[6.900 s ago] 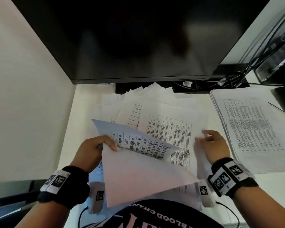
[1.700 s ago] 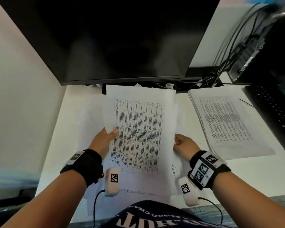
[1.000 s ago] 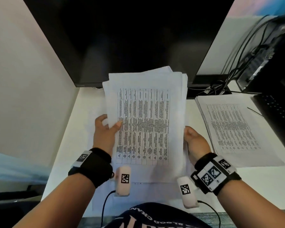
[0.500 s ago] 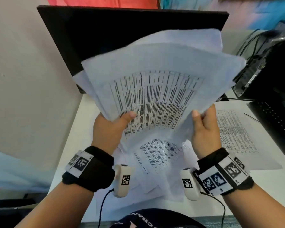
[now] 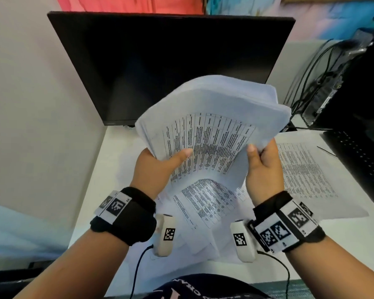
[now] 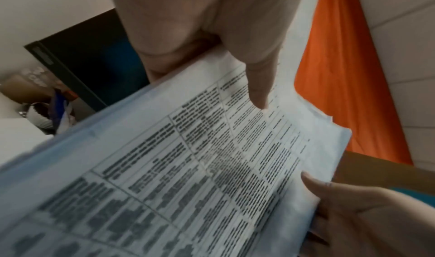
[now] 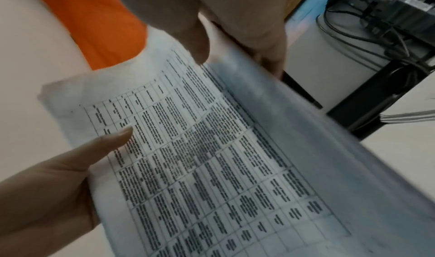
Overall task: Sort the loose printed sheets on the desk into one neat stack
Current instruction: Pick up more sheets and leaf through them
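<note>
A thick bundle of printed sheets (image 5: 212, 128) with tables on them is held up above the desk, bowed in the middle. My left hand (image 5: 158, 169) grips its left edge, thumb on the top page. My right hand (image 5: 263, 169) grips the right edge the same way. The left wrist view shows the bundle (image 6: 188, 168) under my left thumb (image 6: 256, 78); the right wrist view shows the bundle (image 7: 200, 158) under my right thumb (image 7: 193, 37). More loose sheets (image 5: 205, 208) lie fanned out on the desk below. A separate stack (image 5: 311, 175) lies flat to the right.
A dark monitor (image 5: 171, 61) stands close behind the raised bundle. A keyboard (image 5: 363, 160) and a computer case with cables (image 5: 333, 87) sit at the right. A wall (image 5: 41, 104) closes the left side. The white desk (image 5: 108, 160) shows between wall and papers.
Over the last seconds both hands gathered the sheets and lifted them off the desk. Since half a second ago the bundle has tilted and bowed slightly to the right.
</note>
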`<state>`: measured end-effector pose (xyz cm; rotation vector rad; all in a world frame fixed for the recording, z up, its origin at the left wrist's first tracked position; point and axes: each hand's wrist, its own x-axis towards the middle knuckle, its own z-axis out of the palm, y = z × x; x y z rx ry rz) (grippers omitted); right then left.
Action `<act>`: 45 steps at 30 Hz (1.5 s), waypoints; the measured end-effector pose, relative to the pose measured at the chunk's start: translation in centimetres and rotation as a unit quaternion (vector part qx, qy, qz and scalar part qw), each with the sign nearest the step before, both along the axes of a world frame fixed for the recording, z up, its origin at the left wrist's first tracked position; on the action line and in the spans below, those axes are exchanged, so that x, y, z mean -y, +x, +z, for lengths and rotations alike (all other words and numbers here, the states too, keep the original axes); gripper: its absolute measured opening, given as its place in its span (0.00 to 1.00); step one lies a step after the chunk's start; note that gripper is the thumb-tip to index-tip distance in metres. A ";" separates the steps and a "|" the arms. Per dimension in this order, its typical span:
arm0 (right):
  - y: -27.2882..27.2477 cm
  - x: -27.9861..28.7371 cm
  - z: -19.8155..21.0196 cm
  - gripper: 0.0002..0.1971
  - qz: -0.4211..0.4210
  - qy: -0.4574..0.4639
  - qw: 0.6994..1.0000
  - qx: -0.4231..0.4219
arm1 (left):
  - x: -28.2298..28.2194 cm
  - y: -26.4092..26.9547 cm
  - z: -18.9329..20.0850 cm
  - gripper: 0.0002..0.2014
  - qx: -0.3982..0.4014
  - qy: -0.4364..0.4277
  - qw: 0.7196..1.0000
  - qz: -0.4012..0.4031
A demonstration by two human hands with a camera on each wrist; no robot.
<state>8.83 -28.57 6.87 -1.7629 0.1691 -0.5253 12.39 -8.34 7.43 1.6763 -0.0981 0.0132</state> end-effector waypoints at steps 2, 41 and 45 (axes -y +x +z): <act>0.1 0.1 -0.6 0.12 0.011 0.002 0.999 -0.043 | -0.3 0.2 -0.3 0.12 -0.018 0.020 1.000 -0.010; 0.7 6.6 -2.2 0.08 0.091 -0.038 0.962 -0.257 | 4.0 -0.2 -3.2 0.14 -0.204 0.071 0.974 -0.064; -0.3 9.0 -3.0 0.11 0.112 -0.040 0.943 -0.311 | 5.7 -0.6 -5.1 0.28 -0.203 0.074 0.976 -0.013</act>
